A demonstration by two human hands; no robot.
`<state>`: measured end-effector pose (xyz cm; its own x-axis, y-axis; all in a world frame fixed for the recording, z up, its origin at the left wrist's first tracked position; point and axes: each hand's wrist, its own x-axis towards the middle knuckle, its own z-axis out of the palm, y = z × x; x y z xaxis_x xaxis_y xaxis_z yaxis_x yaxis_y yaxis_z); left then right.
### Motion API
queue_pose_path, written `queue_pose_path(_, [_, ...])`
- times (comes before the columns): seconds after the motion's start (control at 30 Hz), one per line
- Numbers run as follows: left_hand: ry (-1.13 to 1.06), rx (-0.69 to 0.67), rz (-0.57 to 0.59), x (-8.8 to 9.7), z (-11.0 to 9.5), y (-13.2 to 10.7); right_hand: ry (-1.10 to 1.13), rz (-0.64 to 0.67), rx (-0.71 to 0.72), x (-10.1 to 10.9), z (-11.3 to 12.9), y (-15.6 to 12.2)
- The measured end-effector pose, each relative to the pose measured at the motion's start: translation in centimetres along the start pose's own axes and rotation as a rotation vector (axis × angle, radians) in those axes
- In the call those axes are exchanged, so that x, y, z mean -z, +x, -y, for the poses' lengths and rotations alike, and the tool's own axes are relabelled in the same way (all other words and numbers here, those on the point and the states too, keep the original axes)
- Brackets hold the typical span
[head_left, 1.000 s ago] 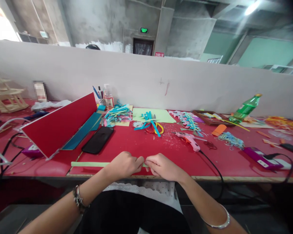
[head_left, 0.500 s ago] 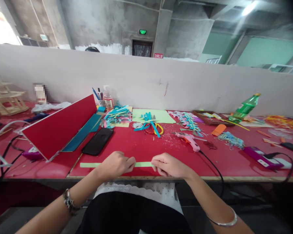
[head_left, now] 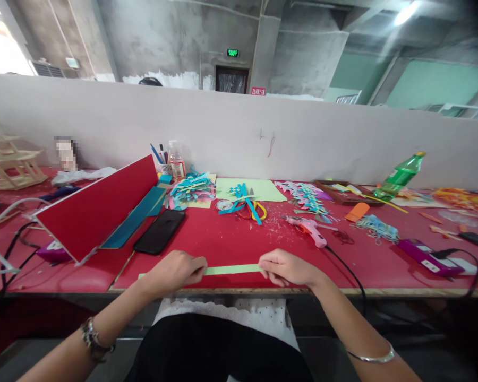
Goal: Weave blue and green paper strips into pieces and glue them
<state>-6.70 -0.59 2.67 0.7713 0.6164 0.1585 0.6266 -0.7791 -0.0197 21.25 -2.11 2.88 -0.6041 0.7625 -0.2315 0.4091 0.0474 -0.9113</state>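
Note:
A long light green paper strip (head_left: 231, 269) lies along the near edge of the red table (head_left: 231, 241). My left hand (head_left: 175, 270) pinches the strip near its left part, fingers closed on it. My right hand (head_left: 284, 267) pinches the strip's right end, fingers curled. The two hands are apart, with a bare stretch of strip between them. A short bit of the strip shows left of my left hand.
A black phone (head_left: 159, 231) lies just beyond my left hand, beside a tilted red board (head_left: 97, 207) and a blue sheet. A pink glue gun (head_left: 308, 228) with a black cord lies to the right. Paper scraps, scissors (head_left: 249, 208), a green sheet and a green bottle (head_left: 400, 175) stand farther back.
My hands, touching a second ago, have drawn apart along the strip: the left slid left, the right moved right. The strip has shifted to the right.

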Motion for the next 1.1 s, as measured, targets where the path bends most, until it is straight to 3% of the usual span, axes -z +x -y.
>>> queue_pose_path(0.27, [0.032,0.151,0.083,-0.9,2.7,-2.2,-0.122,-0.021,-0.079,2.1,-1.5,-1.3])
queue_pose_path(0.33, [0.007,0.194,0.095,-0.9,2.7,-2.2,-0.323,-0.163,-0.056,1.7,-0.9,-1.3])
queue_pose_path(0.43, [-0.104,0.215,0.122,-0.8,1.8,-1.5,-0.656,-0.491,0.069,-0.1,0.7,-0.6])
queue_pose_path(0.47, [-0.148,0.203,0.128,-0.7,1.4,-1.2,-0.711,-0.518,0.112,-1.0,1.3,-0.1])
queue_pose_path(0.6, [-0.266,0.177,0.119,-0.4,-0.1,0.1,-0.662,-0.368,0.249,-4.5,2.8,2.3])
queue_pose_path(0.73, [-0.396,0.24,0.126,0.1,-0.9,0.9,-0.614,-0.305,0.292,-6.1,3.1,4.4])
queue_pose_path(0.93, [-0.687,0.298,0.242,0.7,-1.2,1.0,-0.727,-0.392,0.274,-5.8,2.6,5.5])
queue_pose_path(1.1, [-0.955,0.393,0.314,0.9,-0.8,0.6,-0.641,-0.331,0.294,-4.3,2.0,4.6])
